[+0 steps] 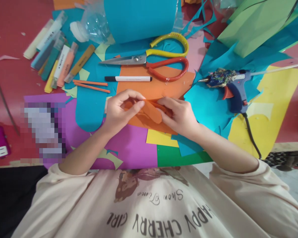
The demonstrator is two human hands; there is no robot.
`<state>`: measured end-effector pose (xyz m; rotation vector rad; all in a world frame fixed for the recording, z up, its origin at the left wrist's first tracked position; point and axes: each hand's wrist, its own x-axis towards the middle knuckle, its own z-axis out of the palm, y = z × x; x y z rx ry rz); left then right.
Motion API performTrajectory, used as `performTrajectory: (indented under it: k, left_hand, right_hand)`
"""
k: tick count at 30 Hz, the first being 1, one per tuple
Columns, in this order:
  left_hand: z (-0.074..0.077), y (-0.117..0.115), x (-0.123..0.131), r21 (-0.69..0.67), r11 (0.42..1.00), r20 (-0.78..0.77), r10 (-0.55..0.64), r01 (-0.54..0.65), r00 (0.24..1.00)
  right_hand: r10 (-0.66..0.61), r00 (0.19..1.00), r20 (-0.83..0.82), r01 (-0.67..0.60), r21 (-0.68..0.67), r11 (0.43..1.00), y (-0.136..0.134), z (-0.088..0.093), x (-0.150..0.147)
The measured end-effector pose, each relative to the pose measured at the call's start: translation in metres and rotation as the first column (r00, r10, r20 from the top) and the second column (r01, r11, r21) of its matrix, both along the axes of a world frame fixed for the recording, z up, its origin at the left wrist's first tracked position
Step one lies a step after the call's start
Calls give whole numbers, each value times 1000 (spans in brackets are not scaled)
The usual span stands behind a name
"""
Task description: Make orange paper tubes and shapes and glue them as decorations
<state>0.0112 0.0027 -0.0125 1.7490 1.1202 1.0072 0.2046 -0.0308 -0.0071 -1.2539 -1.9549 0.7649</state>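
Between my two hands is a cut orange paper piece (152, 112) with a rounded end, held above orange sheets. My left hand (125, 107) pinches its upper left edge between thumb and fingers. On the other side, my right hand (177, 114) has its thumb and fingers closed on the orange paper's right part. Just beyond the hands lie a black-and-white marker (134, 79) and large scissors (136, 59) with one yellow and one red handle. Two thin orange strips (91, 86) rest left of the marker, on blue paper (89, 114).
A blue glue gun (238, 91) with a black cord lies at the right on blue scraps. Several markers (64, 62) are at the upper left. A bottle (94, 26) wrapped in blue paper lies at the top. Green paper (260, 26) is at upper right.
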Motion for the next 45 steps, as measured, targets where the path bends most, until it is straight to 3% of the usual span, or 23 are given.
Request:
performTrajectory:
  k: [7, 12, 17, 25, 28, 31, 37, 41, 45]
  left_hand:
    - [-17, 10, -4, 73, 992, 123, 91, -100, 988]
    - [-15, 7, -3, 64, 993, 101, 91, -98, 991]
    - [-12, 4, -2, 75, 992, 33, 102, -104, 994]
    - [-6, 1, -1, 25, 999, 32, 35, -36, 999]
    - [-2, 0, -1, -23, 1000, 18, 9, -9, 1000]
    - [1, 0, 1, -68, 997, 34, -22, 24, 999]
    - [8, -3, 3, -136, 990, -5, -29, 29, 1000]
    - [13, -4, 4, -148, 978, -45, -154, 146, 987]
    - [13, -5, 5, -103, 973, -78, -216, 208, 973]
  right_hand:
    - [-151, 935, -321, 102, -165, 981, 4, -3, 1]
    - [-131, 902, -411, 13, -278, 960, 4, -4, -2]
    - [-107, 886, -451, -76, -368, 927, 0, -1, -7]
    - [-39, 925, -377, -172, -509, 844, 1, 6, -9]
    - [-103, 903, -418, -162, -552, 818, 0, 9, -11]
    - [-158, 875, -457, -144, -559, 816, 1, 10, -12]
    - [-115, 917, -382, -103, -507, 856, 0, 8, -12]
    - [-170, 911, -376, -2, -416, 909, -1, 3, -12]
    - [-171, 909, -381, 15, -380, 925, -1, 0, -12]
